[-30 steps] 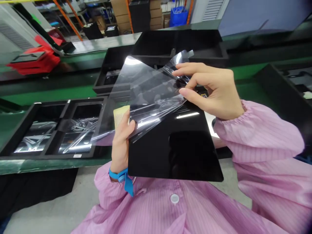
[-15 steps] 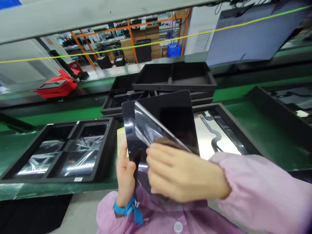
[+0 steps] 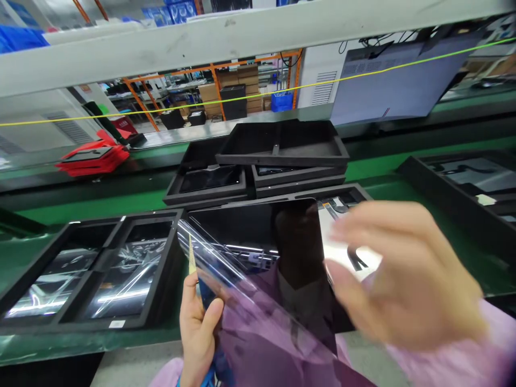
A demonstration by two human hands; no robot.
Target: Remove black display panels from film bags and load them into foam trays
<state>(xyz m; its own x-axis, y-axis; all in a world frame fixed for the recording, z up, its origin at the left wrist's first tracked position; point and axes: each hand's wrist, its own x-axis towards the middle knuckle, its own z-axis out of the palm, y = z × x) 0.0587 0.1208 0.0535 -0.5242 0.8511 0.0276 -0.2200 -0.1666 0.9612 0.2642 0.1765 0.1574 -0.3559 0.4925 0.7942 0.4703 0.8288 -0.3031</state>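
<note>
My left hand (image 3: pixel 197 322) grips the left edge of a flat black display panel (image 3: pixel 245 226), its thumb on the front. A clear protective film (image 3: pixel 237 285) is partly off the panel, slanting across its face and hanging loose toward my body. To the right of the panel is my right hand (image 3: pixel 411 279), smeared by motion. Its thumb and fingers look apart, with nothing visible between them. A yellow paper slip (image 3: pixel 192 255) shows just above my left fingers. Behind the panel, a screen part with a ribbon cable (image 3: pixel 357 258) lies in a tray, partly covered by my right hand.
At left, a black divided tray (image 3: pixel 151 301) holds film-covered panels. Stacked black trays (image 3: pixel 302 159) stand at the back centre. Another black tray (image 3: pixel 439 199) sits at the right. Red sleeves (image 3: pixel 97 161) lie at the back left. A yellow-green cord (image 3: pixel 250 97) crosses overhead.
My right hand has left the film and moved right. The film has folded toward my body, baring more of the panel, whose top edge sits lower in view.
</note>
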